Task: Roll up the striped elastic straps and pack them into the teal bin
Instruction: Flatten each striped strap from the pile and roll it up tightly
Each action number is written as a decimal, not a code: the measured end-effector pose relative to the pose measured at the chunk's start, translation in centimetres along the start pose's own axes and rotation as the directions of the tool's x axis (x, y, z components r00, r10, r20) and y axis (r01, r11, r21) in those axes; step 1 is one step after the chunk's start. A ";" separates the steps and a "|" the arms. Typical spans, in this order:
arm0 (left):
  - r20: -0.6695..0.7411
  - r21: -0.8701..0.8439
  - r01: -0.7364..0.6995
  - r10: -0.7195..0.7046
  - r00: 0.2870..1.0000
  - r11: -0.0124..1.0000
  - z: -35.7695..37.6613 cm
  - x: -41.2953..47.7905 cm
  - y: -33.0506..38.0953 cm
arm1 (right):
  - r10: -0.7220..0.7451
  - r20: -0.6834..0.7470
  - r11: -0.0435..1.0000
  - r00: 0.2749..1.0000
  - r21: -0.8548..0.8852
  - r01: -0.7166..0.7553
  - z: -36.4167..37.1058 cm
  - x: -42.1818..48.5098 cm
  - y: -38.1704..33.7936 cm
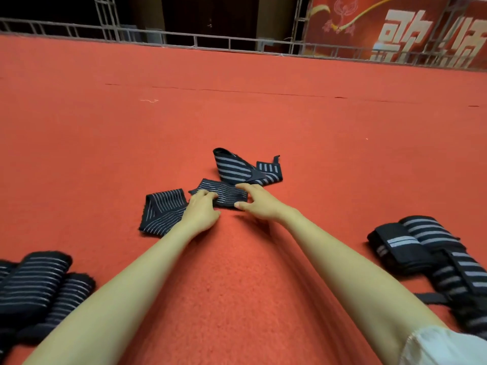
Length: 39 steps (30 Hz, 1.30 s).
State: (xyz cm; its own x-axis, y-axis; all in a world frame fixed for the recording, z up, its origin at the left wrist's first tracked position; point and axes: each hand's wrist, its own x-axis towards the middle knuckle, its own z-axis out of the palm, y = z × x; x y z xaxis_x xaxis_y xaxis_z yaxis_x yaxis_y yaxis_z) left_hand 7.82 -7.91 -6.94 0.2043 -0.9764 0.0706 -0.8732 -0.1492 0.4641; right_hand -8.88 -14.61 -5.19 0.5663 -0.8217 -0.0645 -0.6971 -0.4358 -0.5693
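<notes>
Strap (224, 196) edges seemingly pinched by left hand (202, 215) and right hand (260, 204).

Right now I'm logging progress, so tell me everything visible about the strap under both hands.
The strap is black, stretchy-looking fabric with thin grey stripes lengthwise. It lies flat, not yet rolled, on the red carpet between two other straps. The left hand curls fingers onto its left end; the right hand brackets its right end between thumb and fingers.

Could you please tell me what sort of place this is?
Probably an event stage: red carpet underfoot, metal truss along its far edge, a red banner with large characters.
</notes>
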 end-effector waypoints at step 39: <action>0.281 -0.879 0.163 0.209 0.937 0.449 -1.7 -16.5 10.9 | 0.548 -0.135 0.247 0.825 0.969 -0.006 -7.1 -20.5 -1.7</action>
State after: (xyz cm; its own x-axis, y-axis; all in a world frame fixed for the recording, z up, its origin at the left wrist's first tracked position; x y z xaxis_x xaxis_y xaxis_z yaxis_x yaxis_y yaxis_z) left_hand -4.29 6.89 -1.54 -0.1157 -0.9897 -0.0849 0.0304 -0.0890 0.9956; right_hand -22.43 0.37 2.95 0.0259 -0.9667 -0.2546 0.2507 0.2528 -0.9345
